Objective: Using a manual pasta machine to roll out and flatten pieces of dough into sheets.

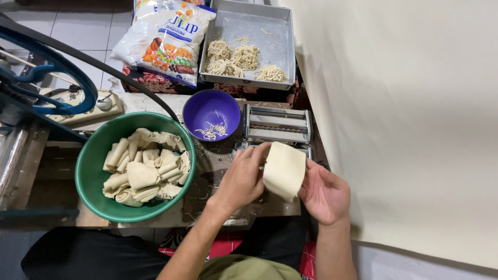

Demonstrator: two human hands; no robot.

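You hold dough sheet [284,170] w/ both hands: left hand [243,179] fingers pinching its edge, right hand [324,194] cupped beneath, over pasta roller [276,125].

Small home noodle-making setup, worked low at floor level w/ tiled floor [78,31] at top left. A hand-crank pasta machine [276,124] sits near the wooden board's [207,171] right edge, a green basin [91,171] of folded dough sheets at its left edge, a metal tray [270,31] of cut noodles and a flour bag [166,36] beyond the far edge.
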